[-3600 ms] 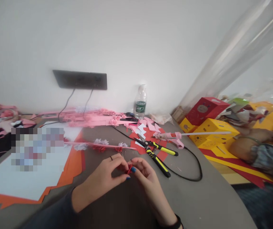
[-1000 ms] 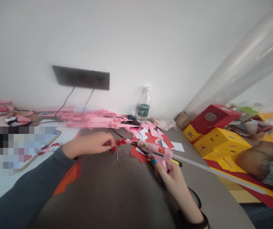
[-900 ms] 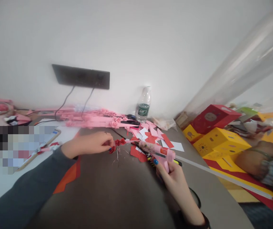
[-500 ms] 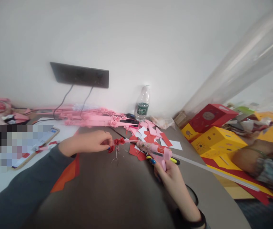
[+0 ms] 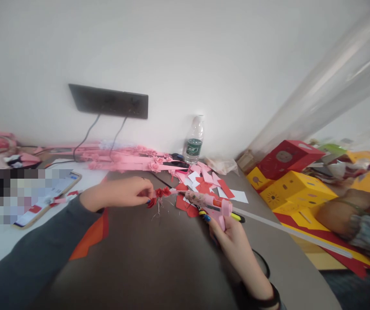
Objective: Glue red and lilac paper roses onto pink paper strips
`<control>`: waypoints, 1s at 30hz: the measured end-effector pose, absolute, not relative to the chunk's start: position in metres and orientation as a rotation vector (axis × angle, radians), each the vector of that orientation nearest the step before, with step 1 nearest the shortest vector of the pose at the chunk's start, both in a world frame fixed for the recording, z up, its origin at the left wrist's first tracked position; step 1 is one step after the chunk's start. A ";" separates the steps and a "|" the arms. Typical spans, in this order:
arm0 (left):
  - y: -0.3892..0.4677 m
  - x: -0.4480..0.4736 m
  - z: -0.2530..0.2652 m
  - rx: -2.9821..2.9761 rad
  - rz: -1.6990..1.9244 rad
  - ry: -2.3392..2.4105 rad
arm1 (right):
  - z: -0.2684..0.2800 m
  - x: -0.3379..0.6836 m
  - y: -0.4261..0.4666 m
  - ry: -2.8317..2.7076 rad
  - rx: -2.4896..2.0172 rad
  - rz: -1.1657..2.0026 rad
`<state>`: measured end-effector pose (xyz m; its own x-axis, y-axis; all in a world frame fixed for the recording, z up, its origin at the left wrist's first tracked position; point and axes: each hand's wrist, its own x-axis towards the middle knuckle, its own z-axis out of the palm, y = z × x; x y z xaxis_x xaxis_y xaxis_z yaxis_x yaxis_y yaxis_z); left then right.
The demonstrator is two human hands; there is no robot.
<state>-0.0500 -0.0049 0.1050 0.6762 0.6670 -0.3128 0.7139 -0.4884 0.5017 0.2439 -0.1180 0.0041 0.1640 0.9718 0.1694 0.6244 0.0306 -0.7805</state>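
My left hand (image 5: 133, 192) pinches a strip of red paper flowers (image 5: 162, 192) above the grey table (image 5: 123, 262). Thin strands of glue hang below the flowers. In my right hand (image 5: 228, 230) is a pink hot glue gun (image 5: 209, 202), gripped by its handle, its nozzle pointing left at the flower strip. A clear glue stick (image 5: 288, 231) sticks out far from the back of the gun. Whether the nozzle touches the strip I cannot tell.
Paper scraps (image 5: 204, 185) in red, pink and white lie behind the gun, near a water bottle (image 5: 194, 144). Pink paper flower stems (image 5: 129, 163) line the wall. A phone (image 5: 51, 198) lies left. Yellow boxes (image 5: 297, 191) and another person's arm (image 5: 343, 211) are at right.
Both hands stay almost in place, with the glue gun still held toward the red paper flowers. The view has shifted only very slightly.
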 end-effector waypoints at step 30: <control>-0.006 -0.056 0.102 2.272 -0.103 1.029 | 0.023 0.334 -0.096 -1.409 -1.722 0.395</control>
